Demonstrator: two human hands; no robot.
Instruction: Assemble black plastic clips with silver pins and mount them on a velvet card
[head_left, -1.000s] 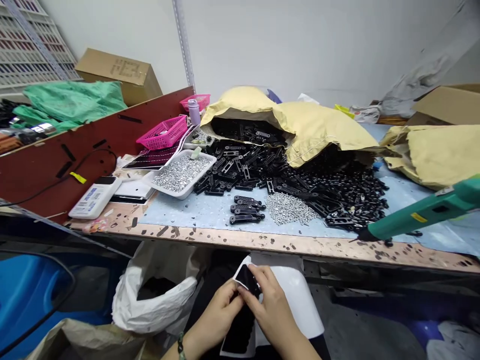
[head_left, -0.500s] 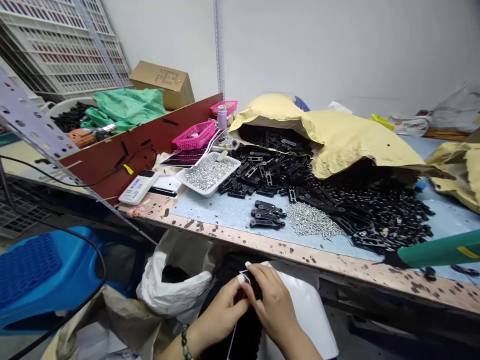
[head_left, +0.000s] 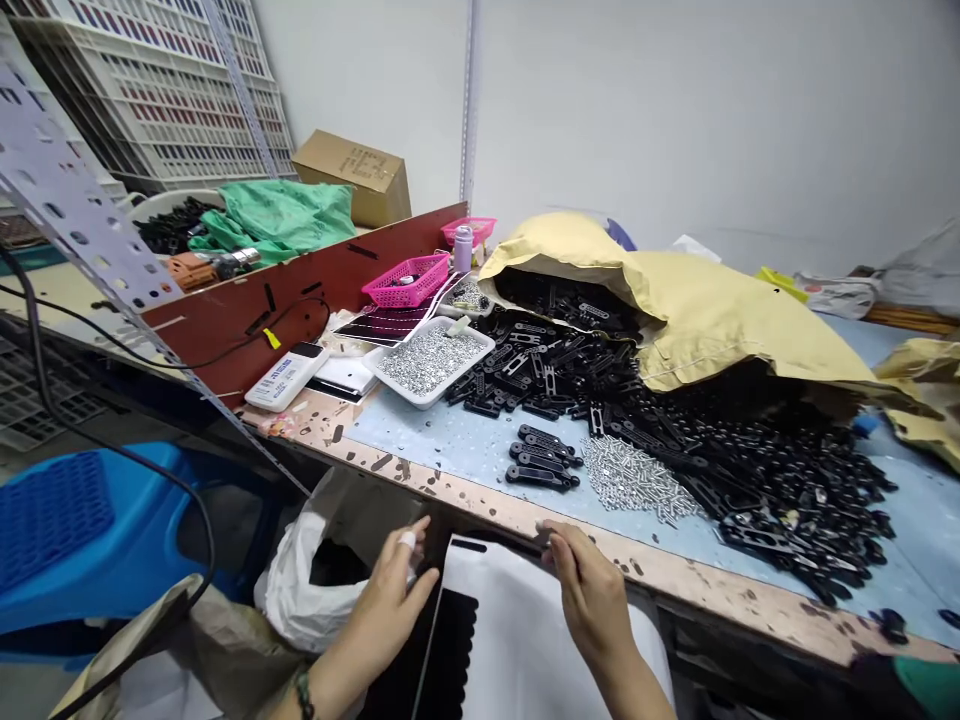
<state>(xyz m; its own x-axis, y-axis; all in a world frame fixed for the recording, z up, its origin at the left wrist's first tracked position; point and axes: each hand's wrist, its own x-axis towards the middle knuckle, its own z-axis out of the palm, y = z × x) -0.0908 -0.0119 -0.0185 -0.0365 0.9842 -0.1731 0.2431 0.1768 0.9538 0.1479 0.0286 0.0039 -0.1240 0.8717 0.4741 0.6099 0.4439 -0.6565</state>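
Head view: left hand (head_left: 390, 590) out in front of the bench, near the left edge of a white sheet (head_left: 525, 620), with thumb and fingers spread wide, a white band (head_left: 407, 539) around one finger and a beaded bracelet (head_left: 304, 694) at the wrist. Right hand (head_left: 594, 592) above the right part of the sheet, close to the bench edge (head_left: 450, 490), with thumb and forefinger drawn narrow at the tips; cannot tell whether pinching anything there. White sheet lying below and between both hands, with a black scalloped strip (head_left: 448, 640) along its left side and a small dark bar (head_left: 469, 546) near its far left corner. Just beyond the left hand, an open white bag (head_left: 304, 590). On the bench's blue covering (head_left: 442, 440), a short row of black jointed pieces (head_left: 544, 460), just beside a pile of silver screws (head_left: 637, 482). Farther back, a large heap of black parts (head_left: 795, 490) in front of yellow sacks (head_left: 720, 305). To the left, a white tray (head_left: 397, 388) full of small metal bits, near a pink basket (head_left: 397, 297) and a purple bottle (head_left: 463, 250).
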